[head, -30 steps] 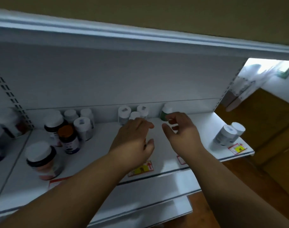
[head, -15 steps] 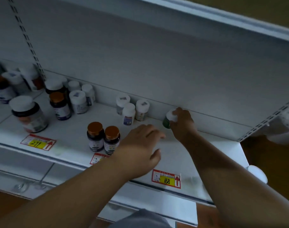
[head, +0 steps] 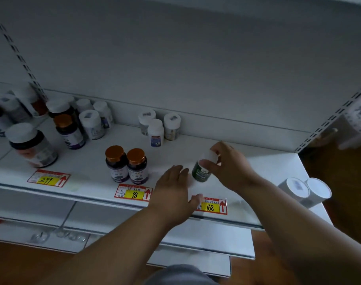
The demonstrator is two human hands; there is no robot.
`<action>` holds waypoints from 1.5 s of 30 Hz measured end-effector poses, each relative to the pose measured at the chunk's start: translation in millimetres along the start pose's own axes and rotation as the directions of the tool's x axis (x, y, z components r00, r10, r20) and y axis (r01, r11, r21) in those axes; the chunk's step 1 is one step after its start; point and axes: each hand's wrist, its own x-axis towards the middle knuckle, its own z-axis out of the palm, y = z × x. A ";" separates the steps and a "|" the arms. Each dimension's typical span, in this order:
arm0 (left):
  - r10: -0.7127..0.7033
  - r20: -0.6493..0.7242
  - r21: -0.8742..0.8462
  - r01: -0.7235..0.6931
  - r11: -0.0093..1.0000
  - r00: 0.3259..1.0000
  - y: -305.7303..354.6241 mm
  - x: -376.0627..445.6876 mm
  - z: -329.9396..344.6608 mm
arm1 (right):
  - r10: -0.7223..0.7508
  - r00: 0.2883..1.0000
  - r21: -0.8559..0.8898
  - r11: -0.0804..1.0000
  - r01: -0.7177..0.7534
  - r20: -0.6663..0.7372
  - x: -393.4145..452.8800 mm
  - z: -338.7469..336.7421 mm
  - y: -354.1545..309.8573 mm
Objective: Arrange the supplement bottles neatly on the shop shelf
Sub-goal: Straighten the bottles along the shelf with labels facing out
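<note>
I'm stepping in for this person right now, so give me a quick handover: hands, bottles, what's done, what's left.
Right hand holds the green bottle by its white cap, tilted, near the shelf front above the 168 tag.
Left hand is open beside it, holding nothing.
Two brown-capped bottles stand paired above the 98 tag.
Left to do: set the green bottle upright; three white bottles at the back and the left cluster look loosely grouped.

shelf-edge price tags [head: 48, 178]: "299", "98" [head: 133, 193], "168" [head: 212, 206]
</note>
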 end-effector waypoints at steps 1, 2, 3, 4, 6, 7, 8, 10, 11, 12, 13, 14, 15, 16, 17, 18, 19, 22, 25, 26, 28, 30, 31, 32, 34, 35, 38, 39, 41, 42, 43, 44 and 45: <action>0.002 0.021 0.034 -0.003 0.999 1.000 -2.7 -0.1 3.7 | 0.010 1.000 -0.022 1.000 -0.010 0.026 -5.4 -0.5 -4.4; 0.014 0.041 0.072 -0.017 0.997 0.999 -5.0 -0.3 6.4 | 0.028 0.999 -0.039 0.999 -0.027 0.046 -10.2 -0.2 -8.7; 0.029 0.059 0.104 -0.035 0.994 0.998 -6.9 -0.9 8.7 | 0.045 0.997 -0.041 0.998 -0.042 0.062 -14.7 1.2 -12.4; 0.044 0.068 0.124 -0.052 0.991 0.997 -8.2 -1.9 11.3 | 0.049 0.996 -0.025 0.999 -0.047 0.072 -19.5 3.6 -14.8; 0.072 0.073 0.147 -0.082 0.986 0.995 -9.4 -3.0 15.6 | 0.019 0.997 0.037 0.999 -0.022 0.075 -28.5 10.8 -17.5; 0.082 0.075 0.151 -0.092 0.984 0.994 -10.0 -2.4 17.2 | 0.005 0.998 0.065 0.998 -0.010 0.069 -31.7 14.2 -18.7; 0.088 0.078 0.155 -0.099 0.983 0.993 -10.7 -1.6 18.4 | 0.001 0.998 0.083 0.997 -0.006 0.060 -33.7 17.0 -19.8; 0.096 0.086 0.160 -0.108 0.981 0.992 -11.9 -0.8 19.6 | 0.014 0.999 0.100 0.995 -0.017 0.031 -35.6 20.1 -21.9; 0.099 0.089 0.159 -0.112 0.981 0.991 -12.3 -0.8 19.6 | 0.023 1.000 0.108 0.994 -0.025 0.021 -35.7 20.5 -23.0; 0.098 0.095 0.153 -0.111 0.982 0.991 -12.4 -0.7 19.4 | 0.030 0.999 0.113 0.993 -0.032 0.022 -35.7 20.3 -24.2; 0.093 0.099 0.145 -0.107 0.984 0.991 -12.6 -0.5 18.9 | 0.035 0.999 0.116 0.993 -0.038 0.030 -35.6 20.2 -25.5; 0.088 0.099 0.137 -0.101 0.985 0.991 -12.6 -0.3 17.9 | 0.037 0.998 0.120 0.992 -0.042 0.040 -35.3 19.8 -26.5; 0.084 0.100 0.131 -0.097 0.987 0.991 -12.2 0.3 16.9 | 0.037 0.998 0.123 0.991 -0.042 0.046 -35.0 19.6 -27.2; 0.080 0.102 0.128 -0.093 0.987 0.992 -11.9 0.3 15.6 | 0.036 0.998 0.124 0.991 -0.042 0.048 -34.7 19.8 -26.8; 0.078 0.101 0.129 -0.091 0.987 0.992 -11.3 0.4 14.5 | 0.035 0.998 0.124 0.991 -0.041 0.049 -34.3 20.1 -25.9; 0.079 0.094 0.137 -0.091 0.986 0.992 -10.2 0.1 12.4 | 0.036 0.998 0.124 0.991 -0.043 0.056 -34.2 20.5 -24.8; 0.078 0.074 0.147 -0.089 0.985 0.994 -8.4 -0.4 9.5 | 0.036 0.997 0.127 0.991 -0.045 0.071 -34.1 20.5 -24.0; 0.096 -0.053 0.053 -0.093 0.994 0.994 -1.6 -1.0 -4.7 | 0.017 0.996 0.147 0.989 -0.029 0.087 -28.3 17.6 -24.5; 0.044 -0.210 -0.136 -0.073 0.988 0.977 2.4 -2.2 -24.5 | -0.092 0.996 0.120 0.988 0.092 -0.011 -2.6 6.6 -33.0; 0.024 -0.256 -0.146 -0.063 0.987 0.966 3.8 -2.6 -30.7 | -0.142 0.990 0.108 0.984 0.144 -0.027 11.7 3.2 -37.9; -0.003 -0.310 -0.153 -0.047 0.987 0.951 4.6 -3.0 -41.9 | -0.234 0.972 0.089 0.968 0.234 -0.016 44.7 1.9 -53.2; -0.035 -0.338 -0.178 -0.027 0.984 0.940 2.1 -3.9 -52.2 | -0.326 0.944 0.059 0.944 0.324 0.039 75.8 8.9 -72.8; -0.052 -0.347 -0.190 -0.016 0.982 0.936 0.3 -4.6 -56.7 | -0.372 0.925 0.031 0.928 0.370 0.081 88.6 15.0 -81.0; -0.074 -0.346 -0.205 0.001 0.979 0.935 -1.4 -5.9 -60.7 | -0.404 0.905 -0.009 0.912 0.409 0.134 99.1 21.5 -87.1; -0.110 -0.337 -0.228 0.032 0.973 0.935 -5.1 -10.6 -65.4 | -0.419 0.874 -0.117 0.882 0.456 0.248 114.4 34.1 -93.6; -0.125 -0.332 -0.238 0.045 0.970 0.935 -6.5 -12.8 -66.6 | -0.415 0.864 -0.174 0.864 0.473 0.286 119.2 38.9 -94.3; -0.184 -0.336 -0.276 0.090 0.957 0.924 -8.3 -17.9 -69.2 | -0.414 0.865 -0.261 0.835 0.485 0.284 125.7 47.7 -95.9; -0.206 -0.338 -0.289 0.107 0.951 0.918 -8.5 -19.5 -69.8 | -0.419 0.872 -0.270 0.835 0.480 0.254 125.8 49.4 -97.6; -0.230 -0.341 -0.295 0.128 0.947 0.912 -8.2 -23.3 -71.8 | -0.427 0.887 -0.297 0.836 0.462 0.178 124.1 51.6 -101.6; -0.225 -0.343 -0.289 0.126 0.949 0.912 -8.2 -25.2 -72.9 | -0.429 0.892 -0.312 0.836 0.451 0.141 122.6 52.4 -103.0; -0.214 -0.344 -0.284 0.116 0.952 0.914 -8.5 -26.6 -74.6 | -0.429 0.896 -0.318 0.839 0.442 0.116 120.8 53.5 -103.6; -0.199 -0.343 -0.283 0.101 0.954 0.918 -9.1 -27.7 -76.6 | -0.424 0.900 -0.308 0.847 0.434 0.102 118.4 54.9 -103.0; -0.183 -0.343 -0.288 0.082 0.954 0.921 -10.2 -27.9 -79.0 | -0.411 0.907 -0.271 0.866 0.420 0.093 115.6 56.0 -101.9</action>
